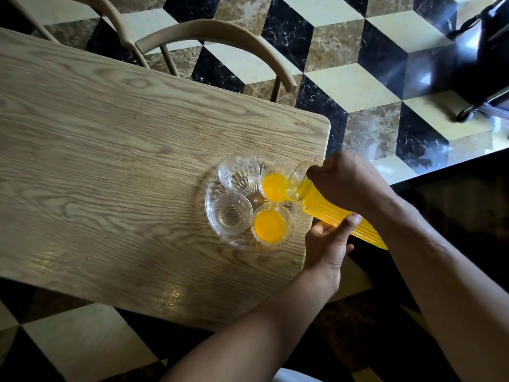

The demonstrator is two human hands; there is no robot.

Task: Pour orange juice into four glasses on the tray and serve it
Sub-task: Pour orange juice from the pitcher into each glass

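Note:
A clear round glass tray [210, 199] sits near the table's right edge with several small glasses on it. The near right glass [271, 225] holds orange juice. The far right glass [275, 186] is part full, and juice runs into it from a ribbed glass jug [327, 209] tilted over its rim. The far left glass [238, 172] and near left glass [230, 216] are empty. My right hand [349, 183] grips the jug near its top. My left hand [329, 244] holds the jug's body from below, thumb on its side.
The wooden table [124, 161] reaches left and away; its right edge runs just beside the tray. A few drops lie near the far right corner [298, 123]. Two curved wooden chairs [214, 34] stand behind the table. A dark wheeled object [484, 64] stands on the tiled floor, upper right.

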